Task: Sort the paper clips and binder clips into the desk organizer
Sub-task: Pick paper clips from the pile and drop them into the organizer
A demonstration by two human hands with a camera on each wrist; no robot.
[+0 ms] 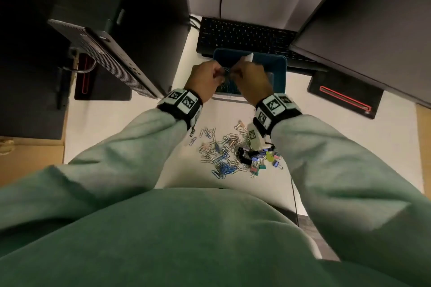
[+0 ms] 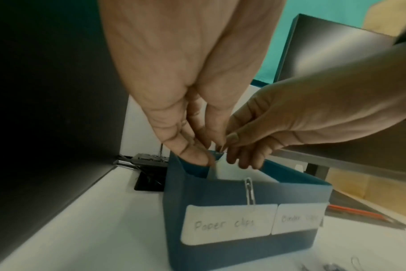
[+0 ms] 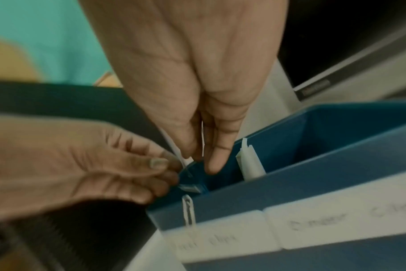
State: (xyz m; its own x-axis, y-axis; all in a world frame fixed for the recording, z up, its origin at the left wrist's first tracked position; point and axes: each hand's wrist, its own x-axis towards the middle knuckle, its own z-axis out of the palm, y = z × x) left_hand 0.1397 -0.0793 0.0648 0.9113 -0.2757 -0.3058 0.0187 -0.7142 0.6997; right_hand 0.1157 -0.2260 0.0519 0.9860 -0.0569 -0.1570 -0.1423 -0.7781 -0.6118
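The blue desk organizer (image 1: 281, 77) stands in front of the keyboard, with labels "Paper clips" (image 2: 227, 223) and "Binder clips" on its front. A white divider (image 3: 250, 161) splits it. My left hand (image 1: 221, 74) and right hand (image 1: 233, 72) meet fingertip to fingertip above the left compartment and pinch a thin silver paper clip (image 3: 187, 171) between them. Another paper clip (image 2: 250, 192) hangs hooked over the front rim. Loose paper clips (image 1: 221, 151) and coloured binder clips (image 1: 258, 158) lie in a pile on the white desk, near my body.
A black keyboard (image 1: 242, 35) lies just behind the organizer. A dark computer case (image 1: 112, 53) stands at the left and a monitor (image 1: 361, 30) overhangs at the right, its base (image 1: 342, 98) beside the organizer. A thin cable runs along my right sleeve.
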